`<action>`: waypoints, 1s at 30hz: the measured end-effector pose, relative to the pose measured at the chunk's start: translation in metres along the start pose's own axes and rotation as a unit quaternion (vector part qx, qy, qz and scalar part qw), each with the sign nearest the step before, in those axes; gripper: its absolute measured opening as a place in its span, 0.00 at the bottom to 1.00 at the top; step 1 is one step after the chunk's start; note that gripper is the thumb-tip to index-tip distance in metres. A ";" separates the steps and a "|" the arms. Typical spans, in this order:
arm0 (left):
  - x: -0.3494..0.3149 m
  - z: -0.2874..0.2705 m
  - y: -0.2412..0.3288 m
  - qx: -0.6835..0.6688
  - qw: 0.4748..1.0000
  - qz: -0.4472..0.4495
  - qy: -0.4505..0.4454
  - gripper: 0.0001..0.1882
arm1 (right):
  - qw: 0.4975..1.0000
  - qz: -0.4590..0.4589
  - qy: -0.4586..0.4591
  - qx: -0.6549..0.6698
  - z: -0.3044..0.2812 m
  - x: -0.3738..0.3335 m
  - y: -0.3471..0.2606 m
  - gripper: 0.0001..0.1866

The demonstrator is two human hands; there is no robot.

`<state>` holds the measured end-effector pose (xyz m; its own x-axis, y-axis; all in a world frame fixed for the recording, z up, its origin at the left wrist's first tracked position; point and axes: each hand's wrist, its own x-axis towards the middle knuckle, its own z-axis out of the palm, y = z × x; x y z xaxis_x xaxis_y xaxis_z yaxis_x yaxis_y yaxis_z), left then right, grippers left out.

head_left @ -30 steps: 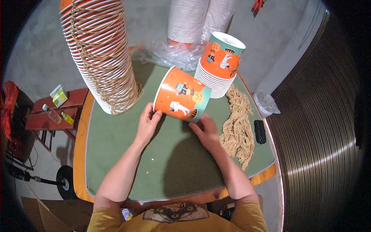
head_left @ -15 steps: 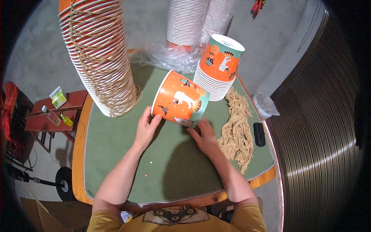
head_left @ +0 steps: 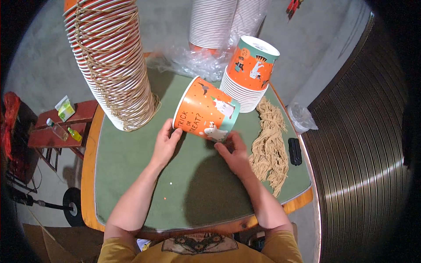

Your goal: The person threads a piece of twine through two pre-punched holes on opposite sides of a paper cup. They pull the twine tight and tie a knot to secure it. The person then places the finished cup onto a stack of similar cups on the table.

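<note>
An orange paper bucket (head_left: 204, 109) with a white rim, green base band and ghost prints lies tilted on its side between my hands. My left hand (head_left: 167, 142) grips it at the rim, fingers behind and thumb in front. My right hand (head_left: 232, 149) holds its lower base end, with the fingertips partly hidden behind it. Just beyond, to the right, a short nested stack of matching buckets (head_left: 252, 65) stands upside down. Beside my right forearm lies a bundle of tan cord (head_left: 269, 144).
A tall leaning stack of buckets strung with cord (head_left: 112, 65) stands at the left of the green-topped table (head_left: 131, 175). Clear plastic wrap (head_left: 188, 61) and wrapped white stacks (head_left: 211, 22) are at the back. A black object (head_left: 295, 151) sits near the right edge, beside a corrugated shutter (head_left: 359, 153).
The bucket has turned about its own axis in my hands, so lettering and a ghost now face me instead of the white skeleton-like figure. Both hands stay in nearly the same place.
</note>
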<state>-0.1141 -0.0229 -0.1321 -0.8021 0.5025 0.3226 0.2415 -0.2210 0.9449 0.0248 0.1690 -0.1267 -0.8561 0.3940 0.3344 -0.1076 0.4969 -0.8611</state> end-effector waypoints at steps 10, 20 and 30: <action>0.000 0.000 0.000 -0.026 0.999 0.021 -0.002 0.08 | 0.999 -0.025 0.024 0.033 0.000 -0.001 0.009 0.10; -0.001 0.003 0.004 -0.049 0.999 0.017 0.008 0.08 | 0.995 -0.065 0.000 -0.082 0.001 0.003 -0.012 0.10; -0.001 0.000 0.004 -0.029 0.999 0.030 -0.012 0.08 | 0.992 0.022 0.024 0.122 0.000 -0.002 -0.007 0.10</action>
<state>-0.1126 -0.0239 -0.1288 -0.7735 0.5065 0.3810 0.2564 -0.2997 0.9189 0.0276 0.1652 -0.1215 -0.8381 0.4508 0.3071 -0.1950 0.2783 -0.9405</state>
